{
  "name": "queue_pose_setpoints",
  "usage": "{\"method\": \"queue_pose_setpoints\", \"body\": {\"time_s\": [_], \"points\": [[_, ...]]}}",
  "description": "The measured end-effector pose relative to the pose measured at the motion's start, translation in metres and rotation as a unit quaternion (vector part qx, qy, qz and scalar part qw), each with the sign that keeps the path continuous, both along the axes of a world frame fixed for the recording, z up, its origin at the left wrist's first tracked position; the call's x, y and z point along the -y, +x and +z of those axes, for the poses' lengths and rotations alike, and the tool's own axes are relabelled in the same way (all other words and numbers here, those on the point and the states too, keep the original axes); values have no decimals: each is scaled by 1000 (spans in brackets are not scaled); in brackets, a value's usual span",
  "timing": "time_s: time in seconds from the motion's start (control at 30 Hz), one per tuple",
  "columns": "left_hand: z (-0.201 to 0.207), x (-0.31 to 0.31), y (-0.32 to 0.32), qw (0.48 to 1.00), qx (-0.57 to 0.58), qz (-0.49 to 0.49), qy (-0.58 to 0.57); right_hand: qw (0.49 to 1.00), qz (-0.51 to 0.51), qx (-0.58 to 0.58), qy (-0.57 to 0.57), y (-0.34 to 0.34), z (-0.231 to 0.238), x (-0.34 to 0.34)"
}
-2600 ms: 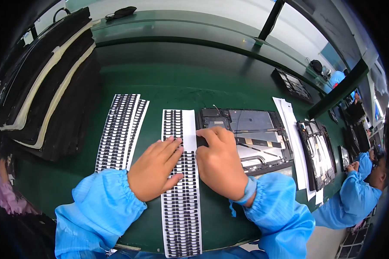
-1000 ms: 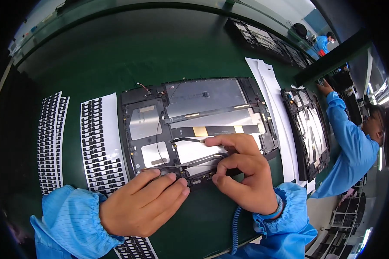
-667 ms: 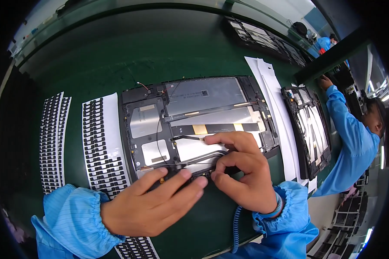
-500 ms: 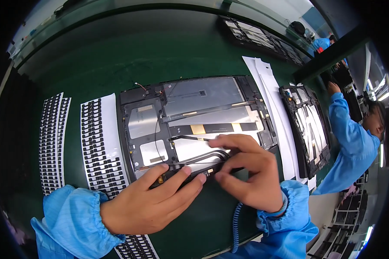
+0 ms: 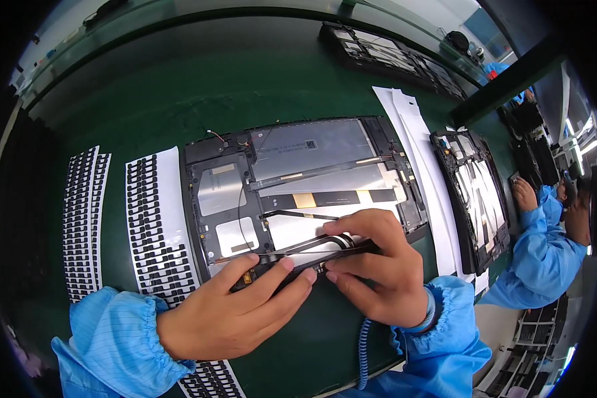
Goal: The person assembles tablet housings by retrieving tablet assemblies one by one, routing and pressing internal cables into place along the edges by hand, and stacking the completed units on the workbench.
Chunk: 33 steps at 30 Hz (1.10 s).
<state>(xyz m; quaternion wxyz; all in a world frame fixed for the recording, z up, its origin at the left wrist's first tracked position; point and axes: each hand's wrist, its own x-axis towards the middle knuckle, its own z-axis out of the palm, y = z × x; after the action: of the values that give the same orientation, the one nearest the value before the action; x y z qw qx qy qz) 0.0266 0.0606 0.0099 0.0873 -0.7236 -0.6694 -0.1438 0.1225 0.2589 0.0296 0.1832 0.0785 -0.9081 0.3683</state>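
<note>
An opened flat electronic device lies in front of me, a black frame with silver metal plates, ribbon strips and thin cables. My left hand rests along its near edge, fingers apart, with the fingertips touching the black rim by a thin dark cable. At the same edge, further right, my right hand has its thumb and a finger pressed close together at the rim. Its index finger reaches over a black ribbon strip. Whatever those fingertips pinch is too small or hidden to make out.
Left of the device lie white sheets bearing rows of small black parts. Paper strips run along its right side, beside a second opened device. More such devices lie at the back. A co-worker's blue sleeve shows at right.
My right hand has shifted slightly, its thumb and finger now at the rim near my left fingertips. My left hand stays put. The co-worker's arm has moved lower.
</note>
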Motion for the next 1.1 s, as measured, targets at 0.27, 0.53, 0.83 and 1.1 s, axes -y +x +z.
{"method": "queue_pose_setpoints", "body": {"time_s": [0.27, 0.53, 0.83, 1.1], "points": [[10, 1, 3, 1000, -17, 9, 9, 992, 17, -70, 100, -7, 9, 15], [56, 49, -35, 984, 132, 116, 7, 992, -41, -81, 84, -8, 32, 42], [-6, 82, -52, 971, 103, 214, 11, 966, -42, -101, 233, -75, -17, 116], [-9, 88, -55, 971, 76, 227, 10, 966, -102, -84, 220, -92, -19, 131]]}}
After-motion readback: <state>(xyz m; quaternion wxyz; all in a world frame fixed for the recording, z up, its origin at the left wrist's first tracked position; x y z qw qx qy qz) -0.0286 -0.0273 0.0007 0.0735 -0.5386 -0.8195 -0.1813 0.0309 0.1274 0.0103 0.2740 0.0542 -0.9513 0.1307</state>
